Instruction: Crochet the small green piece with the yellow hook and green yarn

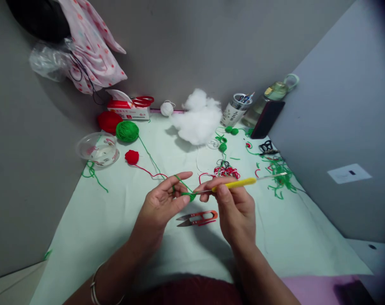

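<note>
Risk: slack in the thin green yarn (183,183) over the left forefinger could let a loop slip off the yellow-handled metal hook (239,183); tight stitches could snag its tip. Small green crocheted piece (192,197) looks dense, fine detail unclear. It's pinched in left hand (160,204), above orange-handled metal snips (195,221); right hand (239,214) grips the hook, tip at the piece

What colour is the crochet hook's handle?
Yellow, best seen in the head view.
</note>
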`<state>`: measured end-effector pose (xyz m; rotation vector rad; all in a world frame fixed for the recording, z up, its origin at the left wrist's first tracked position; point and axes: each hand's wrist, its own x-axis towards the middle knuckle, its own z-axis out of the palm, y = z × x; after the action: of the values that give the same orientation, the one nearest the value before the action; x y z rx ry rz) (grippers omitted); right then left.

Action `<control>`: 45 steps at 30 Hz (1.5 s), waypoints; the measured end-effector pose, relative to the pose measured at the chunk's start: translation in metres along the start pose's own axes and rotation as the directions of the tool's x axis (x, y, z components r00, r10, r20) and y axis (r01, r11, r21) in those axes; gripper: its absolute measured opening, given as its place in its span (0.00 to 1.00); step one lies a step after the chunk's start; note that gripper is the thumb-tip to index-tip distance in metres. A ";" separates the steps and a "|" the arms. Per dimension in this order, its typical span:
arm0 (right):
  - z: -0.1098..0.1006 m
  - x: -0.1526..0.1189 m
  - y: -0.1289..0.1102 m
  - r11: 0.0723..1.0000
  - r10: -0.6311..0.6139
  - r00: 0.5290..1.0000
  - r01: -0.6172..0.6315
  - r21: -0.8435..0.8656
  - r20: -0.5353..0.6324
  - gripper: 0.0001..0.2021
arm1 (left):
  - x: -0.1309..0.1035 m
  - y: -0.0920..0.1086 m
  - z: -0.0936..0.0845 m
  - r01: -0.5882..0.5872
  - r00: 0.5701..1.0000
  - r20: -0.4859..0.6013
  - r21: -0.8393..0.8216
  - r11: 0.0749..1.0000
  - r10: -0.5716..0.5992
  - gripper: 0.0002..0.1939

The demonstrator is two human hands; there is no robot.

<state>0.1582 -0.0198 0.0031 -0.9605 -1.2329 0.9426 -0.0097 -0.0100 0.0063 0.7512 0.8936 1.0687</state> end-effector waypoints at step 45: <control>-0.001 0.002 0.005 0.969 0.150 0.989 -0.148 0.198 0.003 0.11 | 0.003 -0.006 -0.002 0.033 0.998 0.056 -0.036 0.999 -0.031 0.18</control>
<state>0.1592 -0.0168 -0.0011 -0.9075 -1.0457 1.1538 -0.0084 -0.0091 -0.0002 0.7300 0.8341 1.0287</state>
